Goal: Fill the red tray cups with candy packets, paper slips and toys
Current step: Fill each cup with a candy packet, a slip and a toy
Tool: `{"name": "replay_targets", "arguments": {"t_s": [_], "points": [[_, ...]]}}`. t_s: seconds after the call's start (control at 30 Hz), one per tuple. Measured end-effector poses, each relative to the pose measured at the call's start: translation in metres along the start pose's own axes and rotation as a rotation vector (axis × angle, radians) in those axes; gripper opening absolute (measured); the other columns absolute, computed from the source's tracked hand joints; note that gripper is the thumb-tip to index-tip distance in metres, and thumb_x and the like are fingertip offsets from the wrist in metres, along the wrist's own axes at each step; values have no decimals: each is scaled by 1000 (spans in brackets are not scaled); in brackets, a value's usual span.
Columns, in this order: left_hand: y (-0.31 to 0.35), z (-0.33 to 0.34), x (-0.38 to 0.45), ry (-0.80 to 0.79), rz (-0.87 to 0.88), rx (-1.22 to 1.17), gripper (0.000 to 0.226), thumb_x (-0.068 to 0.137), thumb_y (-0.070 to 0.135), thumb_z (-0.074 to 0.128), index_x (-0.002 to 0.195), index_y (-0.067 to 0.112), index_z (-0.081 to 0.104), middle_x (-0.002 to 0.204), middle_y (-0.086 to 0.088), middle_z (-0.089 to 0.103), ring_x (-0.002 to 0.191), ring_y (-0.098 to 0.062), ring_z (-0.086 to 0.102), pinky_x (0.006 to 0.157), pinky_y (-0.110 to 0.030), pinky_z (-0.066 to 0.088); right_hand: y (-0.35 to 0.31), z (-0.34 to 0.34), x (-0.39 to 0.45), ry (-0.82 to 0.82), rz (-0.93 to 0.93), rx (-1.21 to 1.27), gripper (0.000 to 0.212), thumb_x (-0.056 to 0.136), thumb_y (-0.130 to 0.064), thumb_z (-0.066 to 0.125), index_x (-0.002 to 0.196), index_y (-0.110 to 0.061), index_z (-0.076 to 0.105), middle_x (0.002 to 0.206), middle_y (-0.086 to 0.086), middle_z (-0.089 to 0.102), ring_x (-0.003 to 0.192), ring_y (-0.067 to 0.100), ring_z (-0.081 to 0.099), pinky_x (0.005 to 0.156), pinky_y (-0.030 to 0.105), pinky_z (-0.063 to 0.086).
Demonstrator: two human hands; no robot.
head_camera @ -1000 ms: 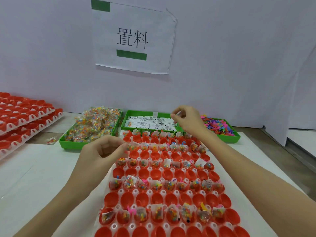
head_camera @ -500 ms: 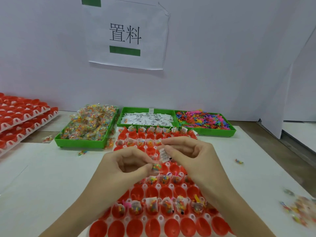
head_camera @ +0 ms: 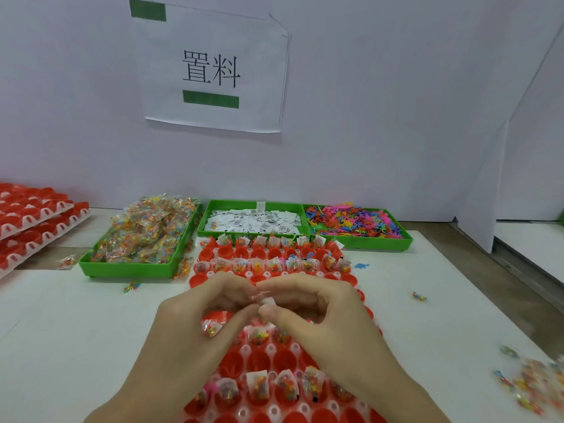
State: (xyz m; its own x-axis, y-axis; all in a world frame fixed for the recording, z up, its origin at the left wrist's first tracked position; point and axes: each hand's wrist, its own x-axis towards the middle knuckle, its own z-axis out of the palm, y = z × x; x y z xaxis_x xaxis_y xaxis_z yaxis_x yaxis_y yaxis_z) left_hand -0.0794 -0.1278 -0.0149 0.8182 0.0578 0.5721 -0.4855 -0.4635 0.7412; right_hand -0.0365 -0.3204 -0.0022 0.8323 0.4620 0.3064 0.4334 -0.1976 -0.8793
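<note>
Both hands meet fingertip to fingertip over the red tray (head_camera: 276, 358)

Left hand (head_camera: 195, 325) — fingers curled, thumb and forefinger tips closed on a small item I cannot make out; right hand (head_camera: 323, 312) curled, pinching a white paper slip (head_camera: 266, 300). Tray cups partly filled with candy packets. Bare white table (head_camera: 61, 331) left and right; green bin of candy packets (head_camera: 128, 270) far left, slips bin (head_camera: 253, 221) and toys bin (head_camera: 354, 222) behind
</note>
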Motion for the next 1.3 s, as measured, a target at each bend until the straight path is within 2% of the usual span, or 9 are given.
{"name": "replay_targets", "arguments": {"t_s": [0.2,0.37,0.5,0.7,0.87,1.03,1.13,1.23,1.3], "points": [[0,-7,3,29,-7,-18,15,76,24,87,90,26,81,90,4,78,84,-16,76,75,-23,58,-3,3,-1,10,-56,-121,46,94,-15,72,128,-44,63,110,-20,72,104,2,69,90,18,56],[-1,-11,7,-118,-133,-207,21,76,11,82,92,25,84,98,-4,79,93,-21,77,82,-26,61,-5,3,-2,17,-82,-132,64,93,-10,70,137,-51,50,114,-20,66,98,9,70,89,24,57],[1,-13,7,-179,-193,-229,17,75,19,82,89,28,83,90,-2,80,85,-19,78,79,-26,61,-4,2,-3,-42,-90,-194,68,92,-11,70,139,-54,45,119,-20,59,97,11,69,84,23,58],[3,-17,9,-154,-207,-229,22,76,16,83,95,28,82,88,-6,79,81,-20,77,75,-20,60,-7,-11,3,-67,-91,-199,31,97,-31,67,125,-44,63,121,-21,64,103,5,69,87,24,58],[-2,-23,12,-92,-236,-186,21,80,11,80,90,30,84,89,-1,78,80,-15,74,71,-18,58,15,-56,51,171,34,-391,19,99,-14,62,102,-26,76,90,-15,74,82,2,69,71,15,53],[-10,-27,14,-57,-249,-162,28,84,1,78,87,28,82,88,-1,79,80,-15,74,75,-18,58,62,-110,119,221,197,-793,25,103,-7,54,113,-13,76,112,4,74,84,8,62,83,19,48],[-12,-27,15,-63,-236,-146,28,84,1,78,88,29,81,90,0,79,82,-16,75,75,-16,56,88,-130,145,170,233,-932,27,104,-6,53,116,-12,76,124,9,72,70,4,58,67,10,43],[-14,-26,15,-55,-222,-136,30,83,2,78,87,31,81,91,1,78,82,-15,74,74,-14,55,105,-135,162,83,233,-960,26,103,-5,55,118,-11,75,126,11,71,102,20,70,91,27,53],[-16,-27,15,-51,-218,-134,30,83,3,79,87,32,81,90,2,77,82,-15,74,75,-15,55,111,-131,172,50,201,-964,24,102,-6,58,118,-11,75,122,10,73,107,23,70,97,34,52]]}}
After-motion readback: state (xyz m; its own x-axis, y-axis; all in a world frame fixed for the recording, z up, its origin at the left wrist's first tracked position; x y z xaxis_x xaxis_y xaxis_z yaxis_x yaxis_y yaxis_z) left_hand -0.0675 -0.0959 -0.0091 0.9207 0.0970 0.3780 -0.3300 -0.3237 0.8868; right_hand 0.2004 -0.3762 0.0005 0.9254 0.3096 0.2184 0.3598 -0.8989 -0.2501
